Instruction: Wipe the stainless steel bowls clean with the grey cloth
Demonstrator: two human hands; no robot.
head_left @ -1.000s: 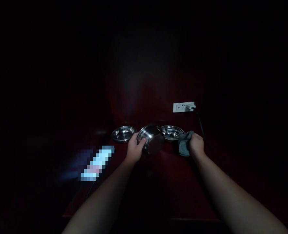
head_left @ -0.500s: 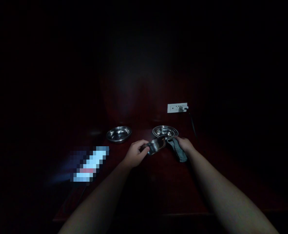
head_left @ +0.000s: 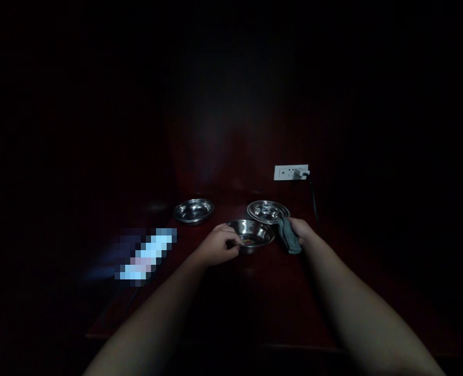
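Note:
A shiny steel bowl [head_left: 258,242] stands upright on the dark red table. My left hand [head_left: 220,245] is closed on its left rim, fingers over the edge and thumb low outside. Inside the bowl shows a small coloured patch, too dim to name. My right hand [head_left: 300,230] grips a folded grey-green cloth [head_left: 288,239], which hangs down just right of the bowl. Behind it are nested steel bowls [head_left: 268,211], and the right fingers are close to their right rim. Another steel bowl [head_left: 194,211] sits apart at the back left.
A bright, pixelated screen-like patch [head_left: 147,258] lies to the left. On the back wall is a white socket panel [head_left: 291,173] with a plug in it. A dark cord [head_left: 313,198] hangs from it. The room is very dark.
The bowl in my left hand has gone from tilted on its side to upright on the table. My right hand still holds the cloth, close to where it was. The view has shifted slightly.

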